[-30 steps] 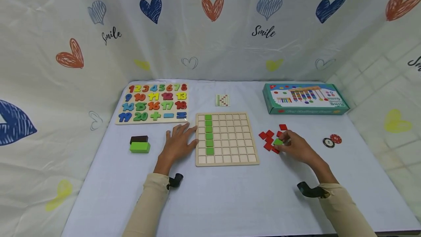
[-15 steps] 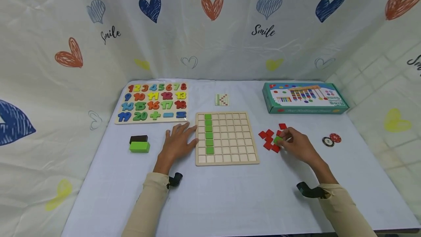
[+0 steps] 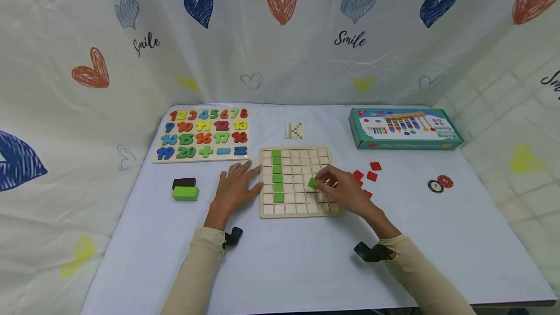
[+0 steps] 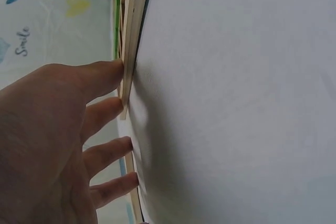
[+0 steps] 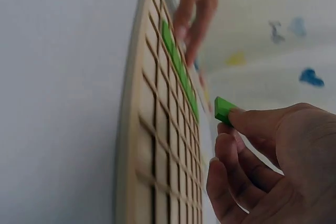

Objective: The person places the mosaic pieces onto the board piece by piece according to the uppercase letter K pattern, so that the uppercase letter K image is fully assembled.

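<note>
My right hand pinches a green square tile between thumb and fingertips, above the right half of the wooden grid board. The right wrist view shows that tile lifted clear of the board. Several green tiles fill most of one column near the board's left side. My left hand lies at the board's left edge with its fingers spread. In the left wrist view its thumb and index fingertips touch the board's wooden edge. Red tiles lie loose to the right, partly hidden behind my right hand.
A number puzzle board lies at the back left, a small pattern card behind the grid. A green box stands at the back right. Green and dark blocks sit at left, two round chips at right.
My right hand has picked the green tile up from among the red tiles and carried it left over the grid board. The left hand has stayed at the board's edge.
</note>
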Demonstrator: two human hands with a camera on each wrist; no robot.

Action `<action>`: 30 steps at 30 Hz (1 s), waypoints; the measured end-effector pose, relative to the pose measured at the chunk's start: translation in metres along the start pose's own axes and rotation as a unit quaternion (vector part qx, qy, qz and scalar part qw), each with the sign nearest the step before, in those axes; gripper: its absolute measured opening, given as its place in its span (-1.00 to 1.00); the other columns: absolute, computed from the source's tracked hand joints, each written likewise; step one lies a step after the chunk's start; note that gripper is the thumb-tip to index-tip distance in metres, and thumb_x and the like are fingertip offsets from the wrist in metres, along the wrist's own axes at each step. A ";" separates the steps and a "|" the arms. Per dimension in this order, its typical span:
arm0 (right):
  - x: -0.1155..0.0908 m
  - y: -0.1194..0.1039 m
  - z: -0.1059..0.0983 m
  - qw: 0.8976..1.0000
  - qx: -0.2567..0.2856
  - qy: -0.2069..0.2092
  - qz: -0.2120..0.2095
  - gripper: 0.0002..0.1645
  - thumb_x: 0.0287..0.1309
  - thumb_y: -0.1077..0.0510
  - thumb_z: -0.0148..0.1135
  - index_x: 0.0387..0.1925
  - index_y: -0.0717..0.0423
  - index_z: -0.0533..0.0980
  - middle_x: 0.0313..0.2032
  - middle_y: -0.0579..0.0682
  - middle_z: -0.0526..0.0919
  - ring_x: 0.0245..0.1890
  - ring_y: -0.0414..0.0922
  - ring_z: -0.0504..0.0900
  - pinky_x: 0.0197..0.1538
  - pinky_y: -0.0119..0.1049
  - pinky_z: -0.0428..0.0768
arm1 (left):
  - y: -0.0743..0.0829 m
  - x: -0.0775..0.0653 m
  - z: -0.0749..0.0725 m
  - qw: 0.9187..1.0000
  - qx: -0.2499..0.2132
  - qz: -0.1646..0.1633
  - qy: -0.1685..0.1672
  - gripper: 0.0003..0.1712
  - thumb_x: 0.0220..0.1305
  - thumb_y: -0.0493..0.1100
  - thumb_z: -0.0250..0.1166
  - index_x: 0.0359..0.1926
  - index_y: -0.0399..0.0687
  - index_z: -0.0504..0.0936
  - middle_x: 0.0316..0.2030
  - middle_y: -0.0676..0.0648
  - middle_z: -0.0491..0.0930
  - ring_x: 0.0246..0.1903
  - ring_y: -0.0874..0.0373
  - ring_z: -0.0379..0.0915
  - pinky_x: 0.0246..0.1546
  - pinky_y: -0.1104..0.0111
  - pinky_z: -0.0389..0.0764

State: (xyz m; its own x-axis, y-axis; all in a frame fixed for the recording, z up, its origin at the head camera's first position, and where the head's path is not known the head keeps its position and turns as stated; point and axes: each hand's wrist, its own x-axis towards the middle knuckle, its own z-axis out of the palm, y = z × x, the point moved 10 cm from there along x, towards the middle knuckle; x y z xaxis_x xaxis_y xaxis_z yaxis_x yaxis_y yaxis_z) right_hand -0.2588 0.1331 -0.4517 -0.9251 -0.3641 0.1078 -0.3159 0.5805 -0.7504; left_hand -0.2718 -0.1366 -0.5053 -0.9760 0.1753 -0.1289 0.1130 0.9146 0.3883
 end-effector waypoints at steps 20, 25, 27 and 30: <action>0.006 -0.034 0.101 0.995 -0.035 -0.087 -0.046 -0.92 0.27 0.17 0.51 -0.25 -0.04 0.71 -0.37 -0.27 0.67 -0.38 -0.33 0.55 -0.27 -0.40 0.57 | -0.004 0.000 0.003 1.000 -0.007 -0.006 0.001 -0.29 0.53 0.22 0.24 0.60 0.30 0.36 0.65 -0.06 0.18 0.64 -0.16 -0.05 0.55 -0.37 -0.06; 0.003 -0.037 0.101 0.993 -0.054 -0.093 -0.052 -0.88 0.25 0.14 0.54 -0.20 -0.04 0.73 -0.35 -0.28 0.64 -0.38 -0.32 0.52 -0.28 -0.41 0.54 | -0.004 0.000 0.004 1.000 -0.009 -0.005 0.001 -0.30 0.54 0.21 0.24 0.60 0.29 0.36 0.65 -0.07 0.18 0.64 -0.16 -0.05 0.54 -0.39 -0.07; 0.002 -0.038 0.101 0.992 -0.050 -0.095 -0.059 -0.82 0.22 0.14 0.56 -0.16 0.00 0.73 -0.35 -0.25 0.63 -0.38 -0.31 0.52 -0.28 -0.41 0.54 | -0.003 0.000 0.004 1.000 -0.008 -0.005 0.002 -0.30 0.54 0.21 0.24 0.60 0.29 0.37 0.65 -0.07 0.18 0.64 -0.16 -0.05 0.54 -0.39 -0.06; 0.001 -0.041 0.100 0.992 -0.041 -0.098 -0.074 -0.75 0.18 0.15 0.60 -0.12 0.05 0.72 -0.34 -0.23 0.64 -0.37 -0.30 0.52 -0.28 -0.41 0.54 | -0.003 0.001 0.004 1.000 -0.006 -0.005 0.002 -0.30 0.53 0.20 0.24 0.60 0.29 0.37 0.65 -0.07 0.18 0.64 -0.16 -0.05 0.54 -0.39 -0.06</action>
State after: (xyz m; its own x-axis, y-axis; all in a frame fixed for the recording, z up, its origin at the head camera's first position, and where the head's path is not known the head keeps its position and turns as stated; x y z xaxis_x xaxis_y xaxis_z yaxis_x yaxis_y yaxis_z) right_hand -0.2254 0.0362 -0.4864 -0.8110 -0.5797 0.0785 -0.4694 0.5649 -0.6786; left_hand -0.2724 -0.1380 -0.5098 -0.9777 0.1645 -0.1303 0.1003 0.9116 0.3986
